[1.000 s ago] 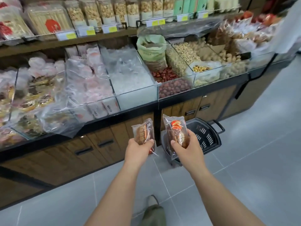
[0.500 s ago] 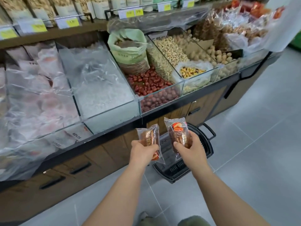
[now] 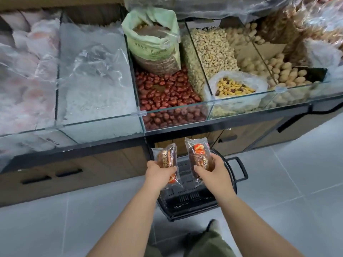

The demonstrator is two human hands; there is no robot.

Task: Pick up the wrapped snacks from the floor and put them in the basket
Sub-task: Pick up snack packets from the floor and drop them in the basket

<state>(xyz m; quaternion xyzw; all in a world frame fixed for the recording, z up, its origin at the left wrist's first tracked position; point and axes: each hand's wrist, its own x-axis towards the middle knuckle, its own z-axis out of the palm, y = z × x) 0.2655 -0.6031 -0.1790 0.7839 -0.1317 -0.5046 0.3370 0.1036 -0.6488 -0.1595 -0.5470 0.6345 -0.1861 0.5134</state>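
Since half a second ago you've closed in: both hands now hang right over the basket, and the counter fills more of the view. Your left hand grips the left snack round its lower half, fingers curled on the clear wrapper, top end standing up and tilted slightly right. Your right hand grips the right snack the same way, top end up, red label near the top. The two snacks are side by side, close but not touching, both in the air above the basket's far half.

The basket is black slatted plastic and sits on the grey tiled floor, tight against the wooden cabinet front under the counter. Its handle is folded out to the right. Hands and snacks cover much of the inside; can't tell what's in it.

On the counter, glass bins run in a row. Red dates are straight above your hands, with a green sack standing open at the back of that bin. Peanuts fill the next bin right, with a clear bag of yellow kernels at its front. The bin to the left holds crumpled clear plastic over something white.

At the bottom edge, your olive trouser leg and shoe are just short of the basket's near rim.
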